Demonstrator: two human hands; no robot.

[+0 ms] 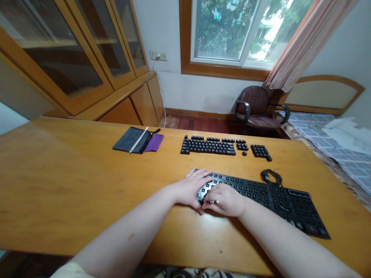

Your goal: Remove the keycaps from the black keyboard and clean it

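Two bare hands, one black plastic keyboard base with rows of exposed key posts (261, 192), lying at a slant on the near right half of one yellow-brown wooden desk (95, 177). Left hand (193, 189): flat over the base's left end, fingers spread, grasping nothing. Right hand (224, 199): over the same end, next to the left hand, fingers curled in; small shiny band at the fingers, ring or held item, cannot tell, so grasp unclear.

Behind the base: one set of loose black keycaps (208, 146), laid out keyboard-style: one main block, one number-pad block (260, 151), smaller groups between and along the top; single caps too small to count. One coiled black cable (271, 177) just behind the base.

Far edge, left of keycaps: one dark grey flat pouch (124, 139), one off-white thin stick (139, 139) across it, one purple cloth piece (155, 143) beside it.

Obstruction: hands hide much of the base's left end; right forearm hides part of its front edge.

Beyond desk: one maroon armchair (255, 100), one window (226, 31), one pink curtain (313, 42), one bed (333, 131), one glass-door wooden cabinet (98, 92).
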